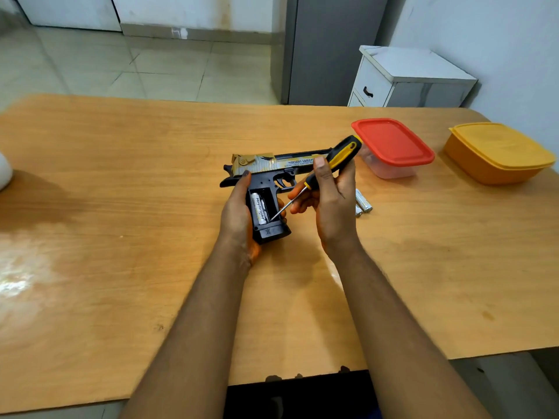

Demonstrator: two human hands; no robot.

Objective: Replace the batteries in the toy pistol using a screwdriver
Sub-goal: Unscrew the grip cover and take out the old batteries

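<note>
Pistol held, grip compartment open

Pistol (263,176) above the table (121,207) — left hand (239,213) wraps its grip, battery (259,208) exposed. Right hand (329,201) pinches the screwdriver (326,167), tip at the compartment — spare batteries (363,204) lie just beside it.

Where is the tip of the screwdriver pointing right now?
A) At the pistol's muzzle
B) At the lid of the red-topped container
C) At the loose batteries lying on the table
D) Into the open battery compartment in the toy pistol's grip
D: the right hand holds the screwdriver with its tip down in the open compartment of the toy pistol, beside a battery seated there.
</note>
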